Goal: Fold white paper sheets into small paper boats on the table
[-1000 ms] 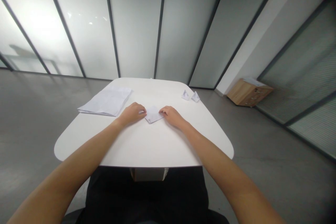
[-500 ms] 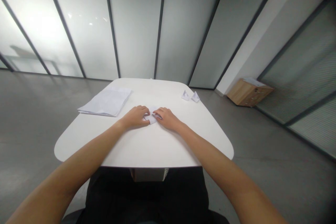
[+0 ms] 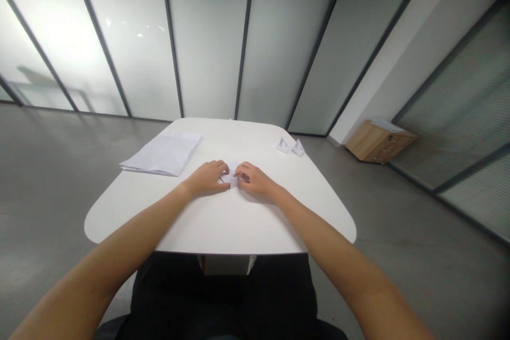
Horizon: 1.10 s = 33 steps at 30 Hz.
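Hands (image 3: 207, 178) on folded paper sht (image 3: 230, 178), white tbl (image 3: 215, 226)

Harsh white glare blooms on the frosted glass partition (image 3: 59, 37) at upper left. Wide-angle distortion bends the dark frames (image 3: 450, 58) and the corners darken. The left hand (image 3: 207, 178) and right hand (image 3: 255, 180) cast faint, soft shadows on the desk (image 3: 159, 223).

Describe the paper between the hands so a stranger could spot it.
On the white table, a small folded paper sits between the left hand and right hand. Both hands touch it, unlike the sheet stack to its left or the two tiny folds beyond.
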Available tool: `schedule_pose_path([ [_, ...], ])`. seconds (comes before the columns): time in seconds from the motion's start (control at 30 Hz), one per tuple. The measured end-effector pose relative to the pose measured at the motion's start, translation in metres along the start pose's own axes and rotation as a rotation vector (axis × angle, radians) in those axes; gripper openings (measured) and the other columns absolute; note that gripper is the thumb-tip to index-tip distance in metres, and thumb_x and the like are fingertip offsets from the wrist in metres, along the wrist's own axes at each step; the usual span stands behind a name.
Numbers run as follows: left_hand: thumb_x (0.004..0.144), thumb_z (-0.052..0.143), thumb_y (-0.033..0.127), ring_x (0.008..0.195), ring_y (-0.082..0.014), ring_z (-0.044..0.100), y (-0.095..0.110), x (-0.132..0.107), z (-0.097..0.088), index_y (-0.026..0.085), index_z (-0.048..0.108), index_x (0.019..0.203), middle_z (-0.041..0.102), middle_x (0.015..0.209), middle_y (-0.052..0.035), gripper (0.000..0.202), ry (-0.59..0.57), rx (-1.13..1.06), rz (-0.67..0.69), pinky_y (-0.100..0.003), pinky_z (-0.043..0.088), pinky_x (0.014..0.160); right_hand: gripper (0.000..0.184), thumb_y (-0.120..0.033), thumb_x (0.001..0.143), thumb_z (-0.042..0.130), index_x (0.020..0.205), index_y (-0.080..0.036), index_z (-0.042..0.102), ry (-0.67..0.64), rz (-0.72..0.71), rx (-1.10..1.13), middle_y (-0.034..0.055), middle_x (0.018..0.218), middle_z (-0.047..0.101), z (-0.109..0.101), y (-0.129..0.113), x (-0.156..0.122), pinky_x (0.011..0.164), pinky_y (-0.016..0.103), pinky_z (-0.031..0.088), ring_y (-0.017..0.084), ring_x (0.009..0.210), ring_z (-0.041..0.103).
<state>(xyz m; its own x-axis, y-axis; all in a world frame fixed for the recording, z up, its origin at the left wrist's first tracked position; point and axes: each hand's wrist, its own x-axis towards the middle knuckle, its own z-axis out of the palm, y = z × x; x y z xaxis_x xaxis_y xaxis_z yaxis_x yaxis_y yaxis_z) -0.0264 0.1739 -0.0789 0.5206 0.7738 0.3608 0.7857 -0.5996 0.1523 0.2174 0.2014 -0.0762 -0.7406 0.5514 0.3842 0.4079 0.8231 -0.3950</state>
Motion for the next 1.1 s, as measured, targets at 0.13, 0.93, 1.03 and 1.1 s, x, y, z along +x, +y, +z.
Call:
schedule_pose_path([
  [0.13,0.085,0.064,0.05,0.104,-0.0275,0.064,0.004,-0.001,0.0,0.023,0.064,0.108,0.066,0.113,-0.008,0.035,0.01,-0.01,-0.028,-0.04,0.048,0.092,0.026,-0.007,0.079,0.063,0.103,-0.017,0.068,0.022,-0.037,0.048,0.0068,0.108,0.062,-0.003,0.005,-0.001,0.078,0.027,0.05,0.014,0.083,0.06],
  [0.93,0.091,0.062,0.044,0.11,-0.0276,0.06,0.003,0.004,0.016,0.025,0.062,0.122,0.066,0.119,-0.0078,0.036,0.066,-0.047,-0.097,-0.042,0.045,0.097,0.052,-0.015,0.088,0.065,0.139,-0.018,0.054,0.055,0.079,-0.096,0.0124,0.13,0.061,0.008,0.011,0.001,0.094,0.033,0.05,0.018,0.1,0.064],
  [1.03,0.09,0.063,0.04,0.109,-0.0272,0.06,-0.001,0.005,0.014,0.024,0.064,0.114,0.066,0.117,-0.0079,0.029,0.078,-0.053,-0.046,-0.041,0.045,0.096,0.052,-0.013,0.087,0.066,0.137,-0.018,0.055,0.057,0.122,-0.103,0.011,0.124,0.065,0.004,0.023,-0.002,0.095,0.034,0.05,0.018,0.099,0.064],
  [1.1,0.09,0.062,0.037,0.105,-0.0257,0.061,-0.005,0.006,0.013,0.023,0.067,0.105,0.066,0.112,-0.0077,0.02,0.068,-0.067,0.001,-0.039,0.046,0.095,0.051,-0.013,0.086,0.067,0.135,-0.018,0.056,0.051,0.151,-0.11,0.0095,0.117,0.068,0.003,0.032,-0.004,0.094,0.035,0.049,0.018,0.097,0.065],
])
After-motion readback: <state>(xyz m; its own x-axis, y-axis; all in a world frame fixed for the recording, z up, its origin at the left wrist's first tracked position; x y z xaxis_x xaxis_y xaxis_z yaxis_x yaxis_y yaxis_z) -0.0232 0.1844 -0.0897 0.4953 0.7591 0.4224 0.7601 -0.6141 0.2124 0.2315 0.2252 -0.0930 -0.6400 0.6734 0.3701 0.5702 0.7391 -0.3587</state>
